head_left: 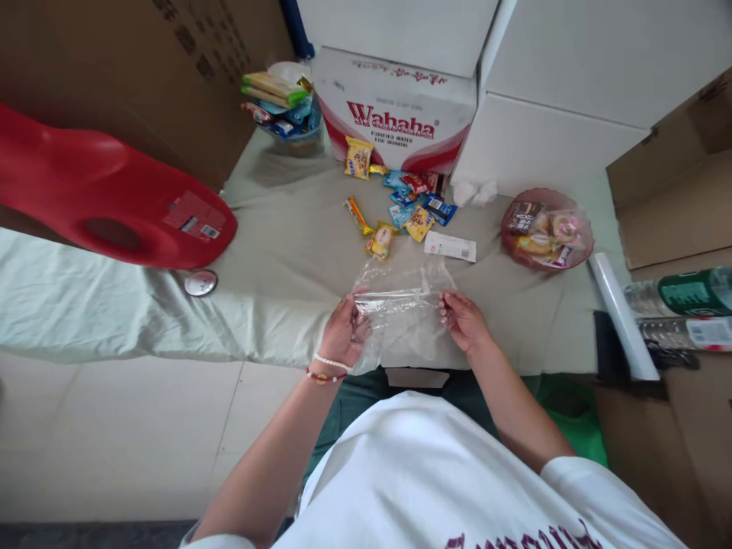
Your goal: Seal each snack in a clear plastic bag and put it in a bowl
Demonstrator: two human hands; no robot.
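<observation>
A clear plastic bag point(403, 309) lies flat on the pale green cloth near its front edge. My left hand point(345, 332) pinches the bag's left side at the mouth, fingers closed on the film. My right hand point(464, 320) pinches the bag's right side in the same way. A loose heap of small wrapped snacks point(400, 206) lies just beyond the bag, with a white sachet point(450, 246) nearest to it.
A reddish plate point(577, 255) of wrapped snacks sits to the right. A clear bowl point(294, 137) of snacks and a Wahaha carton point(394, 114) stand at the back. A red plastic stool point(108, 198) lies at left, bottles point(686, 293) and a white roll point(621, 313) at right.
</observation>
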